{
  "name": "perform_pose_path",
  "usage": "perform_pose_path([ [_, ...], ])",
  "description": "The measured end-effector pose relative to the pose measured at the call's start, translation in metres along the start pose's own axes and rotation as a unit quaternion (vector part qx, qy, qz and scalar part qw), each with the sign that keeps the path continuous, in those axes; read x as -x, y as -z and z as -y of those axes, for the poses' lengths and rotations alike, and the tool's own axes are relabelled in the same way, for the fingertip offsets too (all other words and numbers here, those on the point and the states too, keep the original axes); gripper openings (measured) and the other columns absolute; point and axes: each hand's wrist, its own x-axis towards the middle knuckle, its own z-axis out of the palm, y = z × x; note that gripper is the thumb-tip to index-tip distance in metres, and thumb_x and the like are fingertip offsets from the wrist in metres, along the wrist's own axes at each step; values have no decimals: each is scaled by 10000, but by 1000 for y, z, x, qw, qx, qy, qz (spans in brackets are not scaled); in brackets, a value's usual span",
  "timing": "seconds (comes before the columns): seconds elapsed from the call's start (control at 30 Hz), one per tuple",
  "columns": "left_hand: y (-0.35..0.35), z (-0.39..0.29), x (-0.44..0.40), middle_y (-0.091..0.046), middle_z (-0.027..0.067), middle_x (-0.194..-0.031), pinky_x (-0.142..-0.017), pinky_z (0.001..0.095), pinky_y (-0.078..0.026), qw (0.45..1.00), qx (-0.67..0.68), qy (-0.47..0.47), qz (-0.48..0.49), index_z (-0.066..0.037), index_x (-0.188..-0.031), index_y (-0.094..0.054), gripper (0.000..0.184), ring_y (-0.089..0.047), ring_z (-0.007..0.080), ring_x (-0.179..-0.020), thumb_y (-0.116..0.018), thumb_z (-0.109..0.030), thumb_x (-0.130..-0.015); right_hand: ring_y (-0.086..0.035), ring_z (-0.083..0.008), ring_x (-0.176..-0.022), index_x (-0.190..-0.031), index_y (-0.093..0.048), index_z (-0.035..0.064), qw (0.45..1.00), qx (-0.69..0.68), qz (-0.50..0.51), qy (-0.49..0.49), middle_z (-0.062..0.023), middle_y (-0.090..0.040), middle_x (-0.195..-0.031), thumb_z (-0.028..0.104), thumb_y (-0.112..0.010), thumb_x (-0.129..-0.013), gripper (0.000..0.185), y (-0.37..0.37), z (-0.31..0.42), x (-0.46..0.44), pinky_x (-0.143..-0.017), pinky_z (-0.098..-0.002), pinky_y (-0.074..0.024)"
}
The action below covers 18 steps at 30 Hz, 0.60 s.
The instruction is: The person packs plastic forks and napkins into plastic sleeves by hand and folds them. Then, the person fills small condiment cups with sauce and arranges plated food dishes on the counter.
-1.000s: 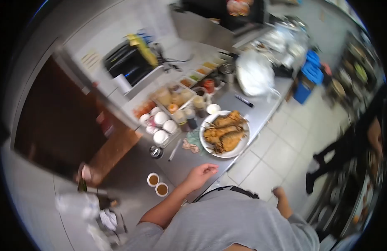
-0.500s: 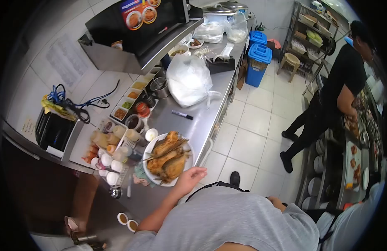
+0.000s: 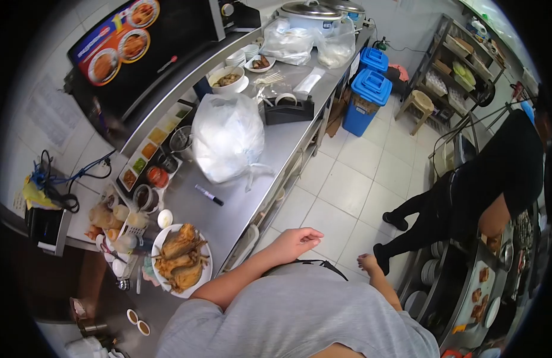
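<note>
My left hand (image 3: 296,244) is held in front of my body, its fingers loosely stretched and holding nothing. Lower on the right, my right hand (image 3: 368,262) hangs above the floor, empty with loosely bent fingers apart. To the left of my left hand, a white plate (image 3: 206,275) of fried fish (image 3: 180,256) sits on the steel counter (image 3: 228,203). Neither hand touches it. A black marker (image 3: 209,195) and a knotted white plastic bag (image 3: 228,137) lie further along the counter.
Squeeze bottles (image 3: 125,241), sauce trays (image 3: 149,149) and two small sauce cups (image 3: 137,322) line the counter. Blue bins (image 3: 367,101) and a stool (image 3: 417,110) stand on the floor. A person in black (image 3: 467,185) works at the right-hand station.
The view has swung, so the counter and plate appear further left. My left hand has gone from beside the plate to over the floor's edge. My right hand now shows more fully.
</note>
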Motion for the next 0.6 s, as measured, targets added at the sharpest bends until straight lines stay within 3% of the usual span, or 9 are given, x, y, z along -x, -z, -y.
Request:
perform_pose_path([
  [0.13, 52, 10, -63, -675, 91, -1031, -852, 277, -473, 997, 0, 22, -67, -18, -1144, -608, 266, -626, 148, -948, -577, -157, -919, -624, -187, -589, -972, -643, 28, 988, 119, 91, 24, -103, -667, -737, 270, -669, -803, 296, -20, 11, -47, -507, -341, -501],
  [0.2, 86, 12, -101, -676, 88, -1025, -850, 273, -472, 995, 6, 14, -99, -16, -1137, -612, 261, -623, 142, -947, -582, -149, -915, -644, -203, -637, -976, -656, 17, 921, 351, 69, 156, -119, -673, -777, 256, -678, -791, 304, -21, 12, -67, -546, -354, -516],
  [0.3, 144, 12, -182, -681, 86, -1007, -819, 280, -485, 982, -25, -67, -177, -18, -1124, -619, 246, -630, 139, -917, -584, -134, -910, -646, -196, -645, -986, -657, 20, 951, 294, 73, 65, -114, -675, -789, 246, -677, -791, 300, 6, 37, -74, -555, -346, -516],
  [0.4, 200, -40, -280, -685, 104, -975, -796, 276, -491, 955, -77, -153, -242, -23, -1117, -623, 244, -639, 145, -884, -593, -131, -901, -647, -190, -654, -995, -658, 22, 977, 210, 32, -10, -110, -676, -801, 237, -676, -791, 297, 57, 78, -73, -564, -339, -515],
  [0.53, 275, -60, -446, -661, 173, -1018, -820, 374, -501, 928, -286, -74, -226, -5, -1064, -621, 314, -651, 302, -906, -601, -232, -848, -650, -182, -665, -1007, -659, 26, 988, 138, -57, -27, -104, -678, -818, 224, -674, -790, 294, 113, 126, -100, -576, -328, -514],
  [0.6, 306, 0, -566, -626, 202, -1062, -841, 431, -492, 868, -406, 19, -286, 14, -1039, -601, 308, -622, 356, -948, -571, -207, -828, -651, -177, -671, -1014, -659, 28, 993, 17, -108, -37, -101, -679, -826, 217, -673, -790, 293, 128, 167, -106, -582, -323, -514],
])
